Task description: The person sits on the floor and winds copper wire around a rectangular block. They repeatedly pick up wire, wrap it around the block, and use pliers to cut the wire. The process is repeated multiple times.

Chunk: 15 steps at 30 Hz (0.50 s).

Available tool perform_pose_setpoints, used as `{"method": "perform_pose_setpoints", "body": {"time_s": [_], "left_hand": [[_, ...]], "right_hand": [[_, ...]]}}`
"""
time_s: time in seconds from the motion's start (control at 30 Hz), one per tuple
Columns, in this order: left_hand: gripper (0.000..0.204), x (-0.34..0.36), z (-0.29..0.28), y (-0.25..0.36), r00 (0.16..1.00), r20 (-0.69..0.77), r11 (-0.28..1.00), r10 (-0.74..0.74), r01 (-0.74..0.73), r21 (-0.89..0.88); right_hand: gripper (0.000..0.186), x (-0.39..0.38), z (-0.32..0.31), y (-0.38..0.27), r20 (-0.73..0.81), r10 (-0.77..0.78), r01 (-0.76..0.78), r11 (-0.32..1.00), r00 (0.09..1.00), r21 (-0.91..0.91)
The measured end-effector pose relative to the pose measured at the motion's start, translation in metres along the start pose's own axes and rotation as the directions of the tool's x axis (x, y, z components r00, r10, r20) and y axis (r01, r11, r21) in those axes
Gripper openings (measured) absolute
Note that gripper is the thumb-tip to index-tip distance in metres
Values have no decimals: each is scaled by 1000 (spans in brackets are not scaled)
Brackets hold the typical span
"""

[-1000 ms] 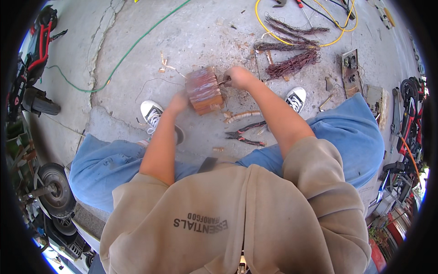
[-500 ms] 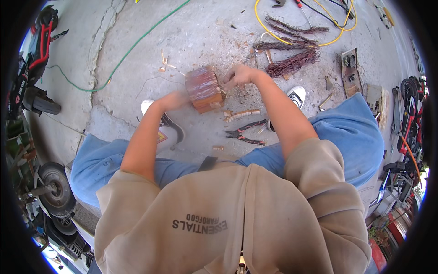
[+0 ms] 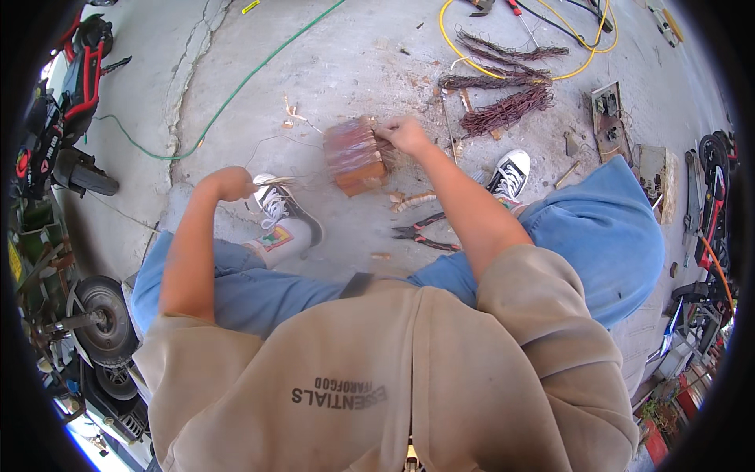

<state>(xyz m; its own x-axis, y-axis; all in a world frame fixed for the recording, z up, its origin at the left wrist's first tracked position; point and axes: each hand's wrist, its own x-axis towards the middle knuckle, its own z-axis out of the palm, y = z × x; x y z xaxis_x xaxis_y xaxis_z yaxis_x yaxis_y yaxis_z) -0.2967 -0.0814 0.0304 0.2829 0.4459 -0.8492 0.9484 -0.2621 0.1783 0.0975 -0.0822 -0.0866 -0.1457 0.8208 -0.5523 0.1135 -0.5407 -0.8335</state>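
A squarish wound wire coil (image 3: pixel 352 149), reddish-purple on its upper face and orange-brown on its near side, rests on the concrete between my feet. My right hand (image 3: pixel 405 135) pinches its far right edge; what lies between the fingertips is partly hidden. My left hand (image 3: pixel 233 184) is closed round a few thin wire strands (image 3: pixel 274 182), held over my left shoe and to the left of the coil. The strands are slightly blurred. Pliers (image 3: pixel 425 233) with dark red and black handles lie on the ground close to me, right of the coil.
Bundles of reddish wire (image 3: pixel 507 110) lie at the far right beside a yellow hose (image 3: pixel 448 35). A green hose (image 3: pixel 236 71) curves across the far left. Torn paper strips (image 3: pixel 413 201) and debris are scattered near the coil. Scooters (image 3: pixel 82 94) stand at the left.
My left hand has swung away from the coil to the left and now shows wire strands. My right hand has shifted slightly left, onto the coil's far edge.
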Motion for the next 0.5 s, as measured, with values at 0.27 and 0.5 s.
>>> {"method": "perform_pose_setpoints", "body": {"time_s": [0.27,0.5], "left_hand": [[29,-238,-88,42,595,-756,947,-274,303,-104],[25,-217,-69,72,306,-907,886,-289,-272,-374]], "right_hand": [[48,-37,16,-152,280,-426,451,892,860,-28],[78,-104,68,-182,713,-277,373,928,644,23]]}}
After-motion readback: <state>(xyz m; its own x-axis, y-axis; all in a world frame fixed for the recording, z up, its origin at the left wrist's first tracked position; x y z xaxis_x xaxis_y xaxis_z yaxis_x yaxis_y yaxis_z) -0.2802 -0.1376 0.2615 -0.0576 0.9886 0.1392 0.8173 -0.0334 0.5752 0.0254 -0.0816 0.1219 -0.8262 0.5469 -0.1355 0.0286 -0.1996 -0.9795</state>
